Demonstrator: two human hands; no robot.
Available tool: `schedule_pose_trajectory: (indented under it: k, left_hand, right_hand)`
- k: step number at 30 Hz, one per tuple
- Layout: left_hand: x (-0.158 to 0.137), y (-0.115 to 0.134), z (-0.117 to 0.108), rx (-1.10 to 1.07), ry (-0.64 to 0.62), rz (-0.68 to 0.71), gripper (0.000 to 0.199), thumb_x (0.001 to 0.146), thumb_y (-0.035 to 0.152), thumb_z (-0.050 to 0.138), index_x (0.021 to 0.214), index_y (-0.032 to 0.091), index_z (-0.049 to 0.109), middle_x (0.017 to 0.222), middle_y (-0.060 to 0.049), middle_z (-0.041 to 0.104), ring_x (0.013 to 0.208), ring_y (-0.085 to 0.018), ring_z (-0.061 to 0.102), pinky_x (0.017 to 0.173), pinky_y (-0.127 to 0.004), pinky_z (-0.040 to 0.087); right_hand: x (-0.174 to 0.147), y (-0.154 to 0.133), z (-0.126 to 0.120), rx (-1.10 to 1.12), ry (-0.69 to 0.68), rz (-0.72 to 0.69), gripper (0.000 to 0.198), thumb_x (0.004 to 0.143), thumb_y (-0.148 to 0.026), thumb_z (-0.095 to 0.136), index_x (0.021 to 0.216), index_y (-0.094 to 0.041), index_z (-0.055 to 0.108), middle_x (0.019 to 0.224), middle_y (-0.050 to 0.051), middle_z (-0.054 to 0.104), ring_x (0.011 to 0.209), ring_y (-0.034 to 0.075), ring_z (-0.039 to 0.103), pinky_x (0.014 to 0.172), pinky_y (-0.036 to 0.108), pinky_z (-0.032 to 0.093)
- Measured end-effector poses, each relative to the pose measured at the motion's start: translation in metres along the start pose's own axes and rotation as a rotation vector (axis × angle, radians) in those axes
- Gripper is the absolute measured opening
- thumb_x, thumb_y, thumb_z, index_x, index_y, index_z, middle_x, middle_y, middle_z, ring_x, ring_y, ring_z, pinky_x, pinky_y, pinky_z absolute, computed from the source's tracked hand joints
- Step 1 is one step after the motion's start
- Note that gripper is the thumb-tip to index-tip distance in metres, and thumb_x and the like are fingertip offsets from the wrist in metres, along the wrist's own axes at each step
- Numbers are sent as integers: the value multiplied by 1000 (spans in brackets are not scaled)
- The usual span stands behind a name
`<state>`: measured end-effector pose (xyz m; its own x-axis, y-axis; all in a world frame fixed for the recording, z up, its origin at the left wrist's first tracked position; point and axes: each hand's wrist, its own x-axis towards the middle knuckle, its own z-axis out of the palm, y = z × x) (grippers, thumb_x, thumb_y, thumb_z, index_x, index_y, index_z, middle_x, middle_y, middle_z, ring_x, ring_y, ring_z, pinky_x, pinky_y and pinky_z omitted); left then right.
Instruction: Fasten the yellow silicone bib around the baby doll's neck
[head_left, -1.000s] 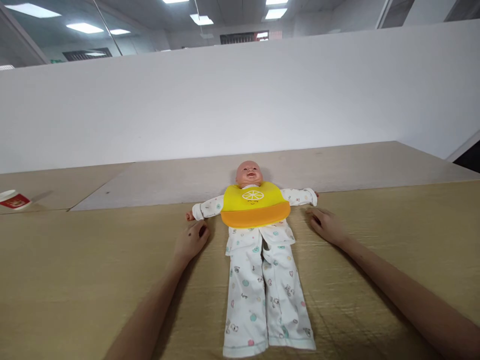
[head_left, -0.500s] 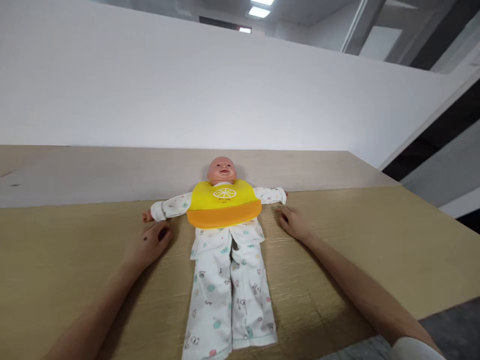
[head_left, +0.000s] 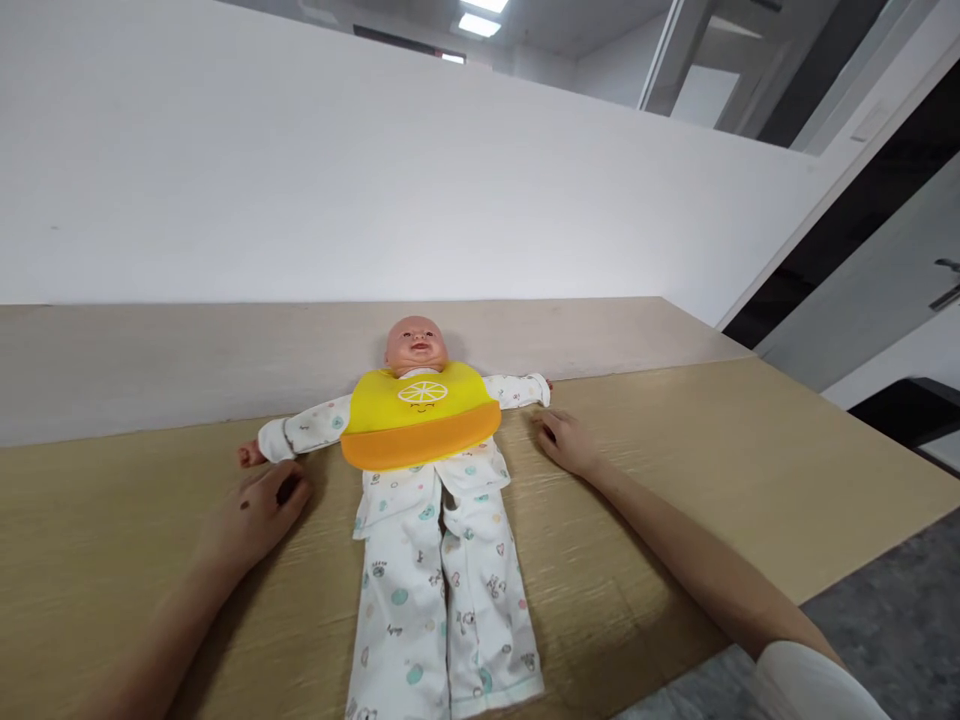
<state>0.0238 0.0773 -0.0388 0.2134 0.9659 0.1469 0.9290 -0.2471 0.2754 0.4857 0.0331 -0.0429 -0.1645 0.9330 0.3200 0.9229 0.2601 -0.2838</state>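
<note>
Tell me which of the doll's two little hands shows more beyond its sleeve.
The doll's hand nearest the person's left hand: it shows clearly past the cuff, while the other doll hand, near the person's right hand, barely peeks out.

Extends the left forearm (head_left: 176, 625) and right forearm (head_left: 675, 540) forward, well apart, slanting both inward. Curls the left hand (head_left: 251, 515) loosely, turning its back upward and showing a dark hollow inside the curl. Bends the right hand (head_left: 568, 444) in a similar loose curl, pointing it inward. Wears a white sleeve (head_left: 814, 682) at the near end of the right forearm.
</note>
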Motion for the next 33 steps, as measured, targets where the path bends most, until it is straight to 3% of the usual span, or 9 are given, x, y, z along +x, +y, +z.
schedule_pose_trajectory:
  k: [9, 33]
  left_hand:
    - [2, -8, 8, -62, 94, 72, 24, 82, 42, 45, 75, 21, 55, 77, -6, 65, 74, -23, 59, 65, -31, 44]
    - [-4, 3, 3, -6, 119, 87, 24, 84, 37, 41, 74, 20, 54, 76, -5, 64, 73, -20, 59, 65, -29, 42]
  right_hand:
    - [-1, -1, -3, -10, 19, -5, 24, 85, -16, 46, 102, -17, 62, 105, 10, 69, 96, 20, 63, 87, 31, 48]
    - [-3, 6, 4, -3, 33, -22, 25, 86, -19, 44, 103, -16, 63, 106, 12, 69, 96, 23, 64, 85, 34, 49]
